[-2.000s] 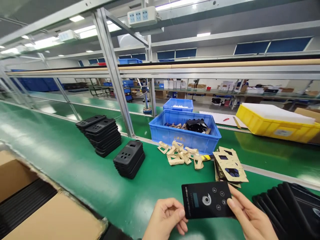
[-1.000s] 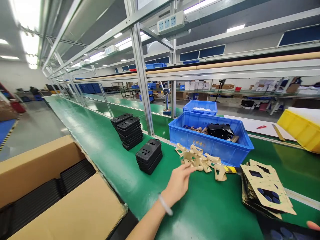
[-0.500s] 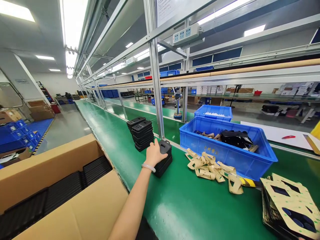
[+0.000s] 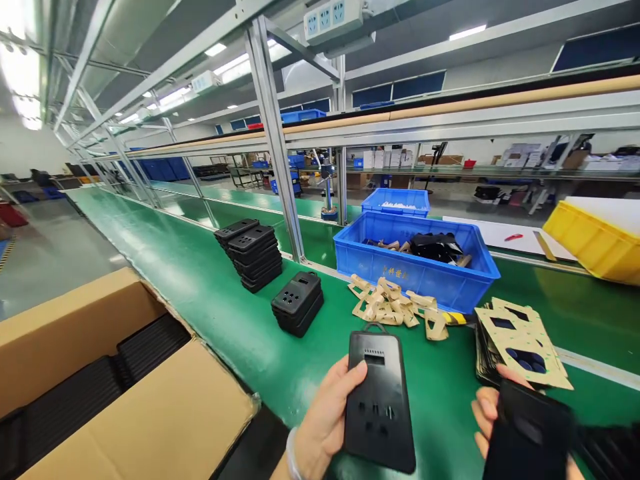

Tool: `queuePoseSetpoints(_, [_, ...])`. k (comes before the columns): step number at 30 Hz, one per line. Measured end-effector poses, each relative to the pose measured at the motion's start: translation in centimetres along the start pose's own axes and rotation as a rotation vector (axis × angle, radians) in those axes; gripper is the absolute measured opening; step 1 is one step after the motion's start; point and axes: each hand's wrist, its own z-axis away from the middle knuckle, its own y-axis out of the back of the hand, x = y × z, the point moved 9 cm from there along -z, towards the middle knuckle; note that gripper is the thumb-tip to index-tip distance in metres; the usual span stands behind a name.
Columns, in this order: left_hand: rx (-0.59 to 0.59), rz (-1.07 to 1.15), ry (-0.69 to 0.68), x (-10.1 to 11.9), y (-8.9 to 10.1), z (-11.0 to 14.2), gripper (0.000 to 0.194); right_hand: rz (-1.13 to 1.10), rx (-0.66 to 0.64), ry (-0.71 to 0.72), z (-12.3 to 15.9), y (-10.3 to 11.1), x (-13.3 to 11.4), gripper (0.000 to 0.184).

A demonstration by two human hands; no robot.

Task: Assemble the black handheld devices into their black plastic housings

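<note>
Grip and alignment looked like the weak spots

The black cover [image 4: 379,407], tilted above the green desk [image 4: 200,280], could have slipped or twisted: the left hand [image 4: 320,420] held it at 1 edge, with the thumb near its slot and the other fingers narrowed around it, largely out of sight. The dark panel [image 4: 533,427] was blurred in the right hand [image 4: 487,410], whose fingers were closed on its edge. If its rear was tacky, which could not be told, careless contact might have stuck it crookedly or picked up dust. A low swing of the panel might also have knocked the tan-backed sheets [image 4: 523,343] just beside that hand.

In the frame 0.5 s earlier, the left hand was on the short stack of covers [image 4: 299,303]; now it was away from the stack and gripping the cover. The right hand and panel, out of clear sight then, had come into view.
</note>
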Motion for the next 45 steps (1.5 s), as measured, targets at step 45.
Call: queuePoseSetpoints(45, [-0.043,0.3,0.206,-4.9,-3.4,2.1,0.041,0.439,-0.166,0.078,1.7,-4.6,1.6,0.046])
